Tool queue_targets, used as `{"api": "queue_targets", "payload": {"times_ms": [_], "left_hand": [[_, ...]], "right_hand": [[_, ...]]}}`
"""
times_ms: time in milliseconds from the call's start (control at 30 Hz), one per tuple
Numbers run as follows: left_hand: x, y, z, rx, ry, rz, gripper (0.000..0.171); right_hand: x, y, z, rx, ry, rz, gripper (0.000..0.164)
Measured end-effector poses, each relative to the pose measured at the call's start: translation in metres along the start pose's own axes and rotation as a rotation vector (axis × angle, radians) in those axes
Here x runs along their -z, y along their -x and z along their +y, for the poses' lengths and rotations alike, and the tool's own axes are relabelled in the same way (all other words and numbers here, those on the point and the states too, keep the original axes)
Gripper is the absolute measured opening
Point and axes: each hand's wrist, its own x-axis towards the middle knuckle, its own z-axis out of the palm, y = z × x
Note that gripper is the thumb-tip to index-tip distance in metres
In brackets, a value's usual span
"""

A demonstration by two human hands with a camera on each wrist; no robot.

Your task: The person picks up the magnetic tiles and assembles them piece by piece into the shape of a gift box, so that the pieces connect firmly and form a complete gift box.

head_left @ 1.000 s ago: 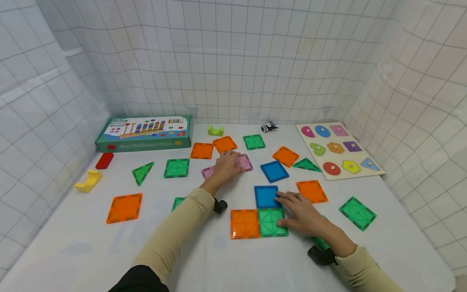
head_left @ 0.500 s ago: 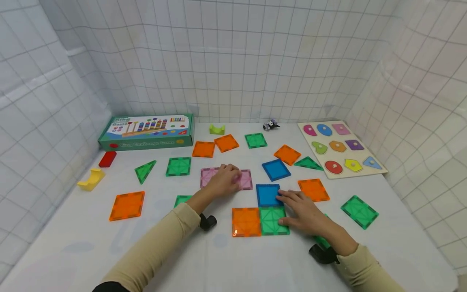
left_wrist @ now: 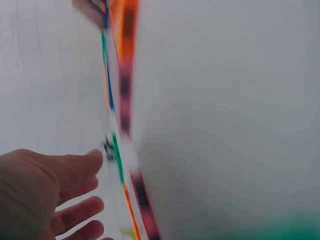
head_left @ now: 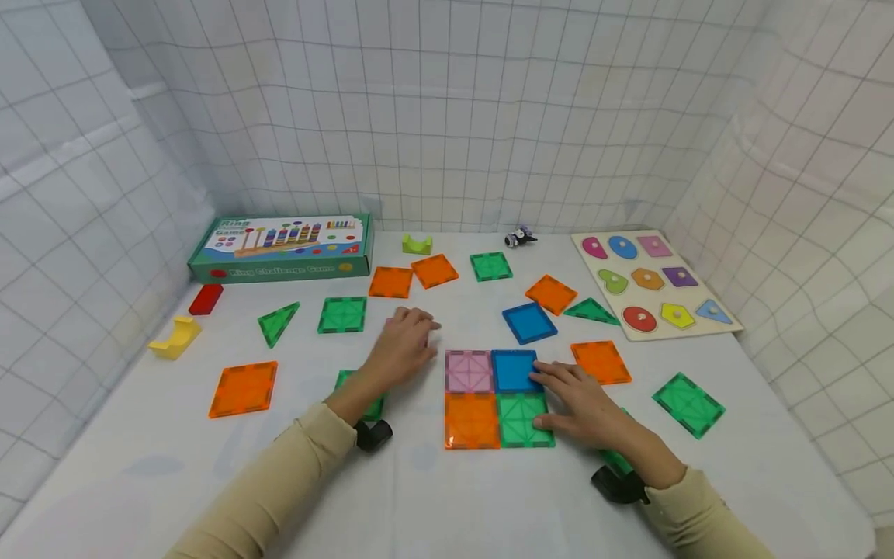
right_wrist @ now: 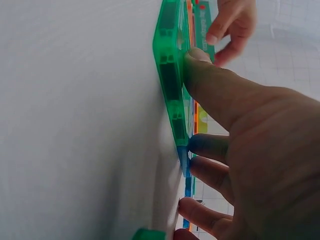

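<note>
Four-square block in the head view: a pink magnetic tile (head_left: 469, 372) and a blue tile (head_left: 514, 371) lie behind an orange tile (head_left: 472, 421) and a green tile (head_left: 525, 420), edges meeting. My right hand (head_left: 583, 404) rests at the block's right side; in the right wrist view its thumb touches the green tile (right_wrist: 171, 75) and fingertips touch the blue tile (right_wrist: 183, 159). My left hand (head_left: 401, 349) hovers left of the block with loose fingers, holding nothing. Another pink tile (left_wrist: 145, 205) shows in the left wrist view; in the head view that hand mostly hides it.
Loose tiles lie around, including a blue one (head_left: 530, 323), an orange one (head_left: 601, 362) and a green one (head_left: 342, 315). At the back stand a ring game box (head_left: 279, 248) and a shape puzzle board (head_left: 656, 286). A green tile (head_left: 373, 407) lies under my left wrist.
My left hand has drawn one pink tile toward me against the blue and orange tiles, let go, and moved left toward the other pink tile. My right hand has stayed at the block.
</note>
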Motion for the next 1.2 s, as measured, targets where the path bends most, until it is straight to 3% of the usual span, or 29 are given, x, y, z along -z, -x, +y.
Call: {"api": "queue_targets", "payload": {"times_ms": [100,200,300,433,533,700,867,967,1200], "left_hand": [[0.008,0.004,-0.026,0.091,-0.045,-0.015,0.037],[0.011,0.011,-0.038,0.133,0.025,-0.1,0.036],[0.011,0.017,-0.032,0.112,0.083,-0.133,0.034],[0.009,0.025,-0.016,0.082,0.063,-0.137,0.032],[0.011,0.036,-0.012,0.069,0.06,-0.12,0.035],[0.026,0.069,-0.025,0.067,0.054,-0.049,0.039],[0.039,0.108,-0.04,0.103,0.045,-0.051,0.037],[0.04,0.124,-0.039,0.112,0.063,-0.056,0.037],[0.024,0.138,-0.005,0.071,0.126,-0.077,0.04]], "right_hand": [[0.0,0.0,0.0,-0.001,0.007,0.0,0.067],[0.0,0.0,0.0,0.002,0.009,-0.004,0.066],[-0.001,0.0,0.001,-0.001,0.009,-0.006,0.067],[-0.002,0.0,0.001,0.0,0.011,0.001,0.066],[-0.002,0.001,0.0,0.003,0.003,0.005,0.066],[-0.001,0.001,0.0,0.002,0.002,0.002,0.067],[0.0,0.0,0.001,0.003,0.007,-0.005,0.067],[0.0,-0.001,0.001,0.005,0.018,-0.005,0.066],[-0.001,-0.001,0.001,0.001,0.012,-0.003,0.066]]}}
